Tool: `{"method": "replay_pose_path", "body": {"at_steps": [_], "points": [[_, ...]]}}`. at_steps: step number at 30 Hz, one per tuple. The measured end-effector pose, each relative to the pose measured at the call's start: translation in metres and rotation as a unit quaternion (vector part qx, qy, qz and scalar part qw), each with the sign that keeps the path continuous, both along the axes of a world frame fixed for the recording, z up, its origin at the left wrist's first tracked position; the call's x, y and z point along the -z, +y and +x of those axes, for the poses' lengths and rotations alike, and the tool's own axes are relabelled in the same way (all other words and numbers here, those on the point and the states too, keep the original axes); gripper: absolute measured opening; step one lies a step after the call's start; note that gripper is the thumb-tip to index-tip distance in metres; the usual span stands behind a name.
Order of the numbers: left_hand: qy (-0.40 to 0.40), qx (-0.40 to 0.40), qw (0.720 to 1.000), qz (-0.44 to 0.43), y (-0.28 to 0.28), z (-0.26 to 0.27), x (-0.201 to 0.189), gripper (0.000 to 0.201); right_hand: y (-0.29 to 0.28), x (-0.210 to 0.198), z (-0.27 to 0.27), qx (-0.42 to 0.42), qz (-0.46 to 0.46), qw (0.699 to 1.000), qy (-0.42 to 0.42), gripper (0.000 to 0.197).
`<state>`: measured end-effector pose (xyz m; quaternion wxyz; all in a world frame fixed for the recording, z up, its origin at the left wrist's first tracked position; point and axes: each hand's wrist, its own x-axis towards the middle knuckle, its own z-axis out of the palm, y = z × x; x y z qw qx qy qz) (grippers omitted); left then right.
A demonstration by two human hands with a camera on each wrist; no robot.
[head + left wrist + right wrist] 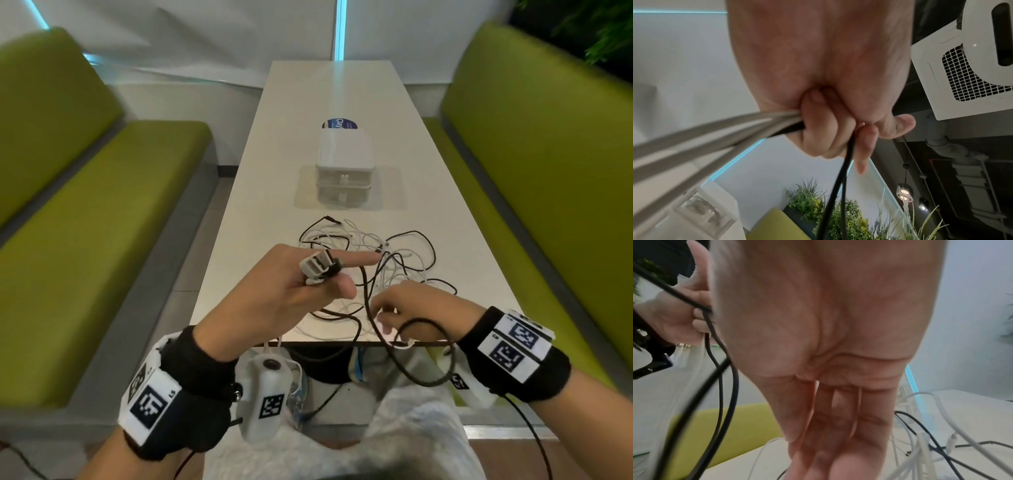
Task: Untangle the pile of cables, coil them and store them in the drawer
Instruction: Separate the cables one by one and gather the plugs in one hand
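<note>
A tangle of white and black cables (376, 253) lies on the white table (329, 89), near its front edge. My left hand (322, 274) is raised over that edge. Its curled fingers (824, 129) grip a small bundle of white cable loops (715, 138) and a black cable (840, 178), while the index finger points right. The black cable (368, 301) drops from there and loops under my right hand (404, 308). That hand's fingers (838, 410) are straight, with the black cable (721, 386) running beside the palm. A white two-drawer unit (344, 171) stands mid-table with both drawers closed.
Green upholstered benches (85, 212) (548, 154) flank the narrow table. A blue and white label (339, 124) lies behind the drawer unit. My lap in light clothing (394, 428) is below the table edge. Plants (838, 211) grow behind the right bench.
</note>
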<state>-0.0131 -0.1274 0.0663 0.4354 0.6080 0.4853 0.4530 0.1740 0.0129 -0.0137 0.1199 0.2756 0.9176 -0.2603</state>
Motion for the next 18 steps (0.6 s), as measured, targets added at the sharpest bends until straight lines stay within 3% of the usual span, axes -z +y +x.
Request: {"method": "replay_pose_path", "body": {"at_steps": [3,5,7,9,12,18], "points": [[-0.048,-0.003,0.999,0.014,0.000,0.003,0.003,0.006,0.001,-0.001,-0.001,0.025,0.012,0.999,0.034,0.017],[-0.029,-0.030,0.999,0.023,0.000,0.001,0.006,0.022,0.001,-0.001,-0.003,0.037,0.019,0.998,0.051,0.019],[0.040,-0.075,0.995,0.048,0.000,-0.003,0.008,0.037,0.000,-0.001,-0.005,0.041,0.016,0.997,0.060,0.019],[0.088,-0.108,0.986,0.091,0.001,-0.008,0.011,0.036,0.000,-0.001,-0.008,0.045,0.016,0.996,0.073,0.017],[0.033,-0.127,0.986,0.106,0.010,-0.010,0.017,0.014,0.002,0.000,-0.011,0.047,0.018,0.995,0.082,0.018],[0.015,-0.174,0.983,0.051,0.032,-0.005,0.031,0.042,0.013,0.011,-0.008,0.075,0.003,0.993,0.091,0.020]]}}
